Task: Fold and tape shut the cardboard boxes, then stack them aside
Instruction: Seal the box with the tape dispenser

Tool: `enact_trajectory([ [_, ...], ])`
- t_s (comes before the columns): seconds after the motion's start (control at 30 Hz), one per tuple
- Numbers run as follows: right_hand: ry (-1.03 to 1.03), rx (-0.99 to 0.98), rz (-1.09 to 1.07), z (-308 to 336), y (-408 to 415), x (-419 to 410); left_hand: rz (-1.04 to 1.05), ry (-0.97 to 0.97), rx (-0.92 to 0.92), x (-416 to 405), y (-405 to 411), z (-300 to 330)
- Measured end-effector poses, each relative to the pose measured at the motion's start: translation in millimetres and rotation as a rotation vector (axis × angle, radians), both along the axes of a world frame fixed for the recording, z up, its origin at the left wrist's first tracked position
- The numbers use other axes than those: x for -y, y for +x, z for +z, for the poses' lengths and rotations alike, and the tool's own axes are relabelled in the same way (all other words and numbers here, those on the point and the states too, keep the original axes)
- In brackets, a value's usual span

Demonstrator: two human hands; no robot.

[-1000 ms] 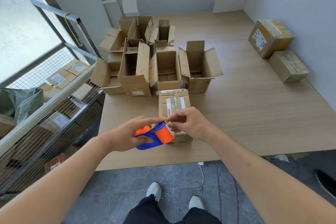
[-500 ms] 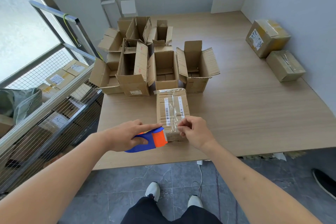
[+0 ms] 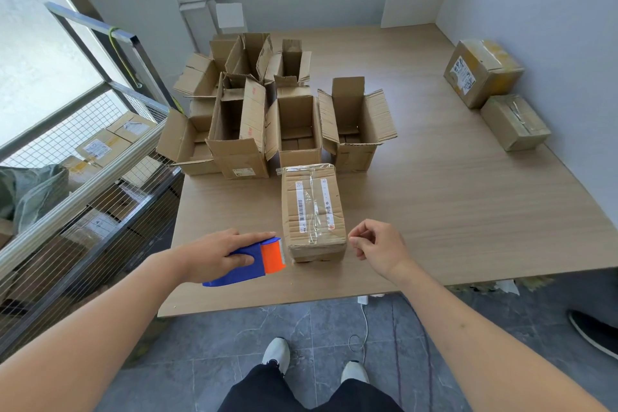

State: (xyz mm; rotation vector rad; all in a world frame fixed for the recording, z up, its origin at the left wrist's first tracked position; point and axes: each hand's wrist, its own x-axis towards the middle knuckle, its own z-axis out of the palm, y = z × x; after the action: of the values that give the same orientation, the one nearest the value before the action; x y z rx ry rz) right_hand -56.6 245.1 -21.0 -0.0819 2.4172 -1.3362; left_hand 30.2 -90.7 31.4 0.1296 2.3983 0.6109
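Bare table (image 3: 434, 211) lies open right of the taped box (image 3: 312, 211) — open boxes (image 3: 267, 117) block far left, 2 sealed boxes (image 3: 495, 94) far right.

You have three taped boxes (image 3: 312, 211) on the table (image 3: 468, 211), roughly six open boxes (image 3: 296, 130), one tape dispenser (image 3: 254, 261), and several boxes in the wire cage (image 3: 100, 147).
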Motion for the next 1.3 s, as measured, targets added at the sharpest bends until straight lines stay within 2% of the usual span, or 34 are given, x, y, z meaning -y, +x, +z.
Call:
enact_trajectory([
  [0.43, 0.049, -0.006, 0.064, -23.9, -9.1, 0.3, 0.015, -0.118, -0.071, -11.2, -15.5, -20.5],
  [0.67, 0.140, -0.017, 0.227, -31.5, -6.8, -2.0, 0.003, -0.172, -0.071, -16.1, -25.0, -26.3],
  [0.73, 0.153, -0.128, 0.233, -28.2, -3.8, 1.1, -0.001, -0.179, -0.065, -16.2, -27.4, -27.8],
  [0.8, 0.236, -0.329, 0.271, -25.8, -2.4, 8.2, -0.002, -0.179, -0.065, -17.2, -28.4, -29.6],
  [0.97, 0.581, -0.674, 0.700, -42.1, -13.1, 31.8, 0.003, -0.148, -0.056, -25.0, -31.1, -33.4],
  [1.17, 0.625, -0.879, 0.635, -77.3, -14.1, 30.2, 0.100, 0.052, 0.010, -26.6, -25.4, -40.4],
  [1.3, 0.600, -0.905, 0.619, -78.1, -13.8, 30.8, 0.133, 0.152, 0.034, -12.3, -9.7, -45.7],
])
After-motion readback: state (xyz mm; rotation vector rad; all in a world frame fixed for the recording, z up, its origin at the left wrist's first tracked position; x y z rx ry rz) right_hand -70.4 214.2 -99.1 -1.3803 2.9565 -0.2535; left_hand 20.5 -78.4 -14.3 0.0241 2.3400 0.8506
